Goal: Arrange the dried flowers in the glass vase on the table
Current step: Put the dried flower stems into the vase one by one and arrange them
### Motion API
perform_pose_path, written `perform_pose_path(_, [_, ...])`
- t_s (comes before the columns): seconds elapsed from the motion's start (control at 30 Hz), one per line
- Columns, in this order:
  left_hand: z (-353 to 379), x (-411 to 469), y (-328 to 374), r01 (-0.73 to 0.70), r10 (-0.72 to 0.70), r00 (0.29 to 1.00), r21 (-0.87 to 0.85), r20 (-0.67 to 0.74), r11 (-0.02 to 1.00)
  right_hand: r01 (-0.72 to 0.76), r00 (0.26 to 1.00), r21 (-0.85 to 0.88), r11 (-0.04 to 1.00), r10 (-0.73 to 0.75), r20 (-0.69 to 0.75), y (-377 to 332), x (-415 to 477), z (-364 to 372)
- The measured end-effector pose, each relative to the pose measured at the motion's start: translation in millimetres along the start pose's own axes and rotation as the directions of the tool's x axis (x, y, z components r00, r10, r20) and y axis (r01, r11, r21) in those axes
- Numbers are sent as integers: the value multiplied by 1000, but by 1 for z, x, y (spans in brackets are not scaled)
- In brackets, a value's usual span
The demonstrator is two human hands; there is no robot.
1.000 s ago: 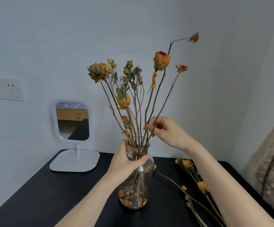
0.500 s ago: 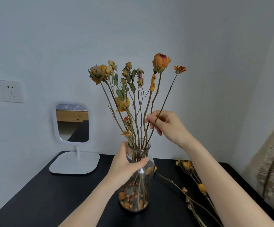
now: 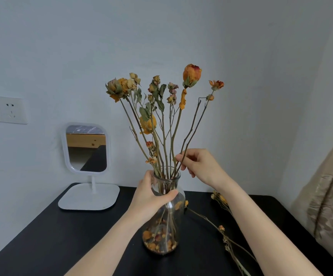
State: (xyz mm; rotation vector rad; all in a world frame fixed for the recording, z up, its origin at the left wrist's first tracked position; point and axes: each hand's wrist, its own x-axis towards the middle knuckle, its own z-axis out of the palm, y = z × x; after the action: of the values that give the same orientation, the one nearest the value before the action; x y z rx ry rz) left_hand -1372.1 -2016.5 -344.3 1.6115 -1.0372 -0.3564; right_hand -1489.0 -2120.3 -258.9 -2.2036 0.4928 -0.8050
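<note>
Pinching a stem (image 3: 191, 124), my right hand (image 3: 199, 166) has sunk it deeper into the vase (image 3: 169, 222) my left hand (image 3: 151, 198) grips; loose flowers (image 3: 220, 200) remain at 4 o'clock.

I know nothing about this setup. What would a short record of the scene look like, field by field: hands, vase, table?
Left hand: grips the neck of the glass vase
Right hand: pinches thin stems just above the vase mouth
Vase: upright, dried flowers standing in it, loose petals at the bottom
Table: black; spare stems lie right of the vase
Back left: white mirror
</note>
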Motion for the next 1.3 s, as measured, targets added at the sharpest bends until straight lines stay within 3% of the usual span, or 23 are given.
perform_pose_path(0.23, [-3,-3,4,51,-51,998,20,21,999,-91,992,32,995,93,-80,12,-28,-13])
perform_pose_path(0.37, [-2,-26,5,116,-116,993,-99,7,988,-177,981,83,981,182,-66,31,-58,-28])
perform_pose_path(0.47, [-2,-51,-4,140,-169,971,-174,-168,975,-271,958,84,959,277,-69,56,-83,-40])
perform_pose_path(0.57, [6,-78,-11,115,-201,877,-217,-436,969,-345,932,27,938,346,-108,82,-107,-51])
perform_pose_path(0.63, [18,-97,-13,117,-197,864,-196,-463,974,-390,914,-21,920,385,-130,96,-123,-57])
perform_pose_path(0.73, [47,-122,-12,101,-146,933,-148,-329,984,-457,888,-117,882,444,-123,112,-144,-63])
perform_pose_path(0.83, [78,-131,-5,94,-97,994,-67,-48,993,-480,877,-243,843,472,-92,121,-158,-65])
perform_pose_path(0.97, [117,-123,2,116,-164,964,222,211,968,-490,867,-363,793,488,-103,129,-169,-68])
perform_pose_path(1.13, [147,-107,12,109,-251,941,499,226,859,-486,862,-408,773,500,-80,135,-177,-65])
perform_pose_path(1.3, [165,-101,12,142,-309,926,557,219,818,-453,850,-463,762,526,33,134,-179,-54])
